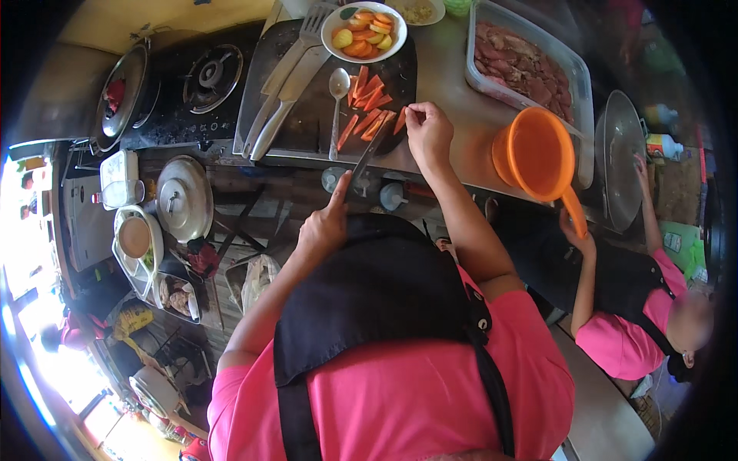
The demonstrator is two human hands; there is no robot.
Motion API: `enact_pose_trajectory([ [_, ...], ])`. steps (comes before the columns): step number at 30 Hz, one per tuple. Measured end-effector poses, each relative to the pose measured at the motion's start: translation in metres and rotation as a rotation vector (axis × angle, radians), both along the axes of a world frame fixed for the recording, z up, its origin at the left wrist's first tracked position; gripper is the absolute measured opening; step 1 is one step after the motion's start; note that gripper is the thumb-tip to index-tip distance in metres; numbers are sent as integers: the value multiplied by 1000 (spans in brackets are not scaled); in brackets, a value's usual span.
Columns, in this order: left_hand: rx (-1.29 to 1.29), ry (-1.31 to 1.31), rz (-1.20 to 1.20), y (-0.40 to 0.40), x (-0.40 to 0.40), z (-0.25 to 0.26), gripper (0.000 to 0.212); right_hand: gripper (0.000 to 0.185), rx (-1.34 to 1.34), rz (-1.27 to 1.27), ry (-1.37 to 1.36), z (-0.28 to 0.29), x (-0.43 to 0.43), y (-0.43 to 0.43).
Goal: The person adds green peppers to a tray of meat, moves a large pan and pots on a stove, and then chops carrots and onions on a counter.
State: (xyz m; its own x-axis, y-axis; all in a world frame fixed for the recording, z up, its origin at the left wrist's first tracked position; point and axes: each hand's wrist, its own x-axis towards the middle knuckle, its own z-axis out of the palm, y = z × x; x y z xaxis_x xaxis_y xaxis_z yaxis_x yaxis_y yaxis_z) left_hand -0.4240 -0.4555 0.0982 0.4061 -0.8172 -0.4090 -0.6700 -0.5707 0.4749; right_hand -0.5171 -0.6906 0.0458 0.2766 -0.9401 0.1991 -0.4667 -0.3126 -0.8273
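My left hand (324, 230) grips a knife (369, 152), the index finger stretched along it. The blade reaches over the near edge of a dark cutting board (294, 129), its tip among cut carrot sticks (369, 92). At the fingertips of my right hand (429, 129) is one carrot piece (399, 121), pinched near the board's right edge. A metal spoon (337, 109) lies beside the sticks. Farther left rest a cleaver-like knife (291, 101) and a slotted turner (308, 31). Behind them, a white bowl (363, 55) holds carrot and yellowish slices.
Right of the board stand a plastic tub (582, 86) of raw meat and an orange dipper (536, 155). A co-worker (622, 322) at the right touches the dipper's handle and a large metal wok (622, 161). A gas stove (173, 109) is at left.
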Motion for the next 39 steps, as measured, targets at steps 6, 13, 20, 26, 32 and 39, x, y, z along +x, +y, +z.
enact_pose_trajectory([
  [6,-68,-6,46,-26,22,42,64,32,-172,118,-102,7,19,10],
  [13,-181,-503,269,-5,88,51,63,106,-398,440,360,14,42,12],
  [20,-325,-537,418,-54,151,21,29,53,-505,507,216,13,59,-24],
  [26,-527,-651,117,-93,218,-6,19,46,-558,332,366,12,71,2],
  [32,-654,-615,92,-93,225,-18,10,28,-551,271,245,-4,70,-7],
  [39,-616,-478,-18,-104,83,-10,28,24,-620,227,195,9,70,0],
])
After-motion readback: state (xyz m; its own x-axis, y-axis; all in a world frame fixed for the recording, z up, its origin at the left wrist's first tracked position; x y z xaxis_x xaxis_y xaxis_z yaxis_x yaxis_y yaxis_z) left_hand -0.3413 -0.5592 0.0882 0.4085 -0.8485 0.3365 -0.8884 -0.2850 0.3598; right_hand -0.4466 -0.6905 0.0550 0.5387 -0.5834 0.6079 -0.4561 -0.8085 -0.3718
